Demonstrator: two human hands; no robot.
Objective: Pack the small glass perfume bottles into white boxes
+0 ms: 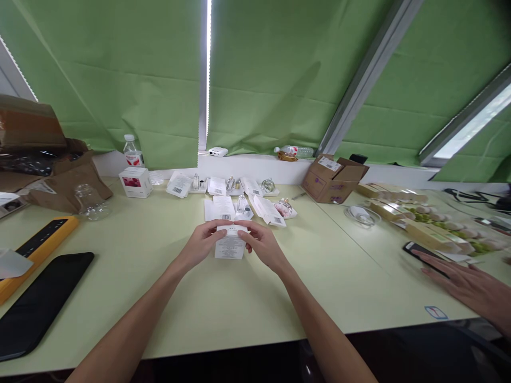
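The fingertips (219,225) of the left hand (202,243) and those (244,230) of the right hand (263,246) are curled in and pinched on the upper corners of a small white box (229,248), so both hands are closed on it, thumbs and forefingers meeting near its top edge. The box is held at the middle of the pale green table (239,308), just in front of a row of white packets (220,208). Its long axis is set upright, running from the person toward the far wall, with the printed face turned to the camera. The print is too small to be read, and the upper corners are covered by the fingers. Whether the lower edge is resting on the table cannot be told. Small glass bottles (241,204) among the packets are hard to make out. At the right, a co-worker's hand (469,284) is laid flat beside a dark phone (423,252) and is cut off by the frame edge.
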